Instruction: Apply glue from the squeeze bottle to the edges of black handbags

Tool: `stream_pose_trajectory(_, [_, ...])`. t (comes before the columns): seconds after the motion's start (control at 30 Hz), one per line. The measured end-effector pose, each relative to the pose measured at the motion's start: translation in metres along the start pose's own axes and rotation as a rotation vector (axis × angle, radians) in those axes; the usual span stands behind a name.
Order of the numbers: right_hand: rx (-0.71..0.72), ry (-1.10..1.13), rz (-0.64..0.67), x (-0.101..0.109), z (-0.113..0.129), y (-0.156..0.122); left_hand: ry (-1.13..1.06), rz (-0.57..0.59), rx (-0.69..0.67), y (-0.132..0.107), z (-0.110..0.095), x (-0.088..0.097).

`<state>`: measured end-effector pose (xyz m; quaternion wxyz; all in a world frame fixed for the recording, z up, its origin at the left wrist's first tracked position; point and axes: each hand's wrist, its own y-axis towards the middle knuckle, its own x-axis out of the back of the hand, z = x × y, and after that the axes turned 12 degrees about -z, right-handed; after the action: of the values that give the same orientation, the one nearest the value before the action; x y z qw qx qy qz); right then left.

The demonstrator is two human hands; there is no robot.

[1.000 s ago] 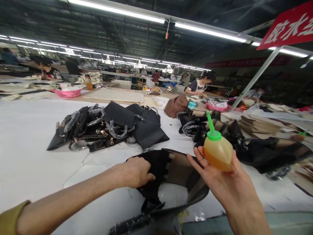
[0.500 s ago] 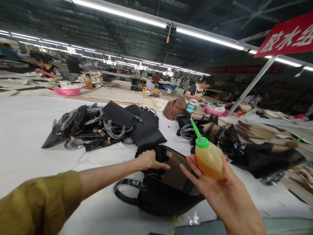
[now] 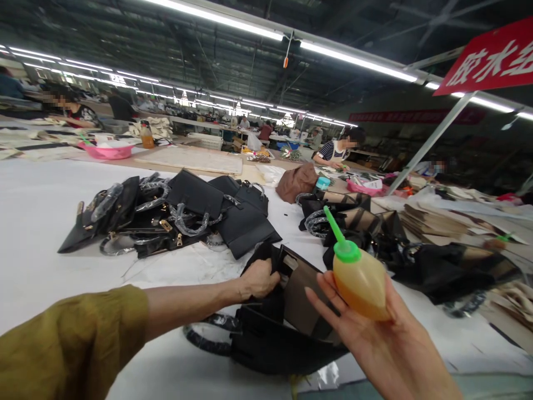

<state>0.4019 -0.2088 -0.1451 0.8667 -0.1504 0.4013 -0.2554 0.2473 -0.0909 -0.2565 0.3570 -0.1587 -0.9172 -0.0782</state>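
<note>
A black handbag [image 3: 283,341] lies in front of me with its mouth open, showing a brown lining [image 3: 302,289]. Its plastic-wrapped handle [image 3: 208,336] loops out to the left. My left hand [image 3: 260,279] is closed on the black material at the bag's upper edge. In my right hand [image 3: 375,333], a translucent squeeze bottle [image 3: 360,283] with a green nozzle rests between thumb and palm, amber liquid in its lower part. Two fingers of that hand stretch toward the lining. The nozzle points up and left, apart from the bag.
Black handbags [image 3: 195,205] are piled on the white tabletop to the left. More unfinished-looking bags [image 3: 375,228] lie at the right, beside stacked brown sheets [image 3: 433,222]. Behind are a brown bundle [image 3: 296,183], a pink basin [image 3: 106,150] and a co-worker in stripes [image 3: 335,150].
My left hand has closed its fingers on the bag's edge and pulled it up, opening the mouth wider. The bottle stays in my right hand, slightly lower.
</note>
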Motion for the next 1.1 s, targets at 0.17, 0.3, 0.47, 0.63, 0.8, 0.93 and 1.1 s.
stream_pose_trajectory(0.17, [-0.048,0.059,-0.059,0.001,0.004,0.002,-0.162,0.005,-0.049,0.002,0.007,0.007])
stream_pose_trajectory(0.3, [-0.084,0.074,-0.052,0.001,0.007,-0.006,-0.332,-0.014,-0.177,0.013,-0.004,0.041])
stream_pose_trajectory(0.47, [-0.071,-0.014,0.049,0.01,0.009,-0.019,-0.155,0.186,-0.363,0.023,-0.031,0.115])
stream_pose_trajectory(0.63, [0.021,-0.27,-0.052,0.034,0.01,-0.02,0.201,0.458,-0.295,0.007,-0.029,0.161])
stream_pose_trajectory(0.8, [0.026,-0.611,-0.02,0.06,0.006,-0.009,0.396,0.653,-0.18,-0.014,-0.009,0.163])
stream_pose_trajectory(0.93, [0.189,-0.853,0.1,0.059,-0.01,-0.003,0.461,0.71,-0.149,-0.017,0.001,0.152])
stream_pose_trajectory(1.1, [0.407,-0.982,0.083,0.038,-0.026,-0.005,0.493,0.741,-0.16,-0.014,0.014,0.133])
